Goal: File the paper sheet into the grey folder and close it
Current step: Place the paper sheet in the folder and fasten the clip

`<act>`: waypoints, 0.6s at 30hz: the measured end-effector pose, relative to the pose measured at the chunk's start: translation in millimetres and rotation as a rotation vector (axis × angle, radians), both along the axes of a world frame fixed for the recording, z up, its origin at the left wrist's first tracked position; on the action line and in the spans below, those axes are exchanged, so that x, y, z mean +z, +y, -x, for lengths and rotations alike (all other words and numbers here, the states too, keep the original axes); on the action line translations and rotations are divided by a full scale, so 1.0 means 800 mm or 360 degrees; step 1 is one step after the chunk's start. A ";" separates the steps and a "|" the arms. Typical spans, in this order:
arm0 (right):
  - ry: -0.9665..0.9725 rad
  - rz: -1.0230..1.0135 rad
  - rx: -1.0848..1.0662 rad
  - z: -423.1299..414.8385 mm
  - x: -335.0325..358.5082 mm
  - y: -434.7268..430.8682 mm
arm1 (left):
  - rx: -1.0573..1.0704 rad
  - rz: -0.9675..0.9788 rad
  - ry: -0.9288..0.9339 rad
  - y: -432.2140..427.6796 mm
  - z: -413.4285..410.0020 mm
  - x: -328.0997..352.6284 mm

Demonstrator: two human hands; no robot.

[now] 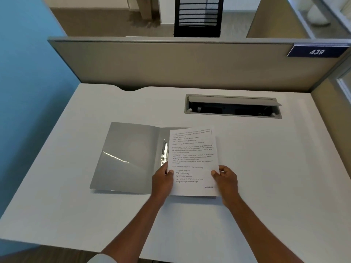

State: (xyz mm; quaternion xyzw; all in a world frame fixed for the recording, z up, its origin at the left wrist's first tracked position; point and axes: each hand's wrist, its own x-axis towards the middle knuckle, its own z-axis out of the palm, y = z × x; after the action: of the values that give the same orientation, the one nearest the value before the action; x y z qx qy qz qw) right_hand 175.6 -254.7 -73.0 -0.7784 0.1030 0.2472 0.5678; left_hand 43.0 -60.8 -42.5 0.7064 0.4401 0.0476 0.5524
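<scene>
The grey folder [127, 158] lies open on the white desk, its left flap flat and a metal clip [164, 152] showing along the spine. A paper sheet [192, 154] with handwritten lines covers the folder's right half. My left hand [163, 179] grips the sheet's lower left edge, thumb on top. At the lower right edge my right hand [226, 179] pinches the same sheet. The right flap of the folder is almost wholly hidden under the paper.
The white desk [266, 177] carries a grey cable hatch [232, 106] with its lid raised at the back right. A beige partition [171, 63] with a blue plate reading 439 stands behind. A blue wall [24, 92] runs along the left.
</scene>
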 end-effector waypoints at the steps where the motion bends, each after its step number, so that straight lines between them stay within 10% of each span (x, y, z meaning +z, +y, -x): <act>1: -0.0001 0.0005 -0.0002 0.002 -0.002 0.003 | 0.0019 0.0009 0.0005 0.003 0.002 -0.001; 18: -0.0031 0.0144 0.0038 0.016 -0.013 0.023 | 0.0018 -0.0440 0.0143 0.045 0.019 -0.028</act>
State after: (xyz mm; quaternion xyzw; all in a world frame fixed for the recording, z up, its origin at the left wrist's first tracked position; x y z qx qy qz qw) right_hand 162.7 -236.2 -83.7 -0.8069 0.0994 0.2415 0.5299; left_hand 28.0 -24.7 -64.6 0.7746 0.4575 0.0792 0.4294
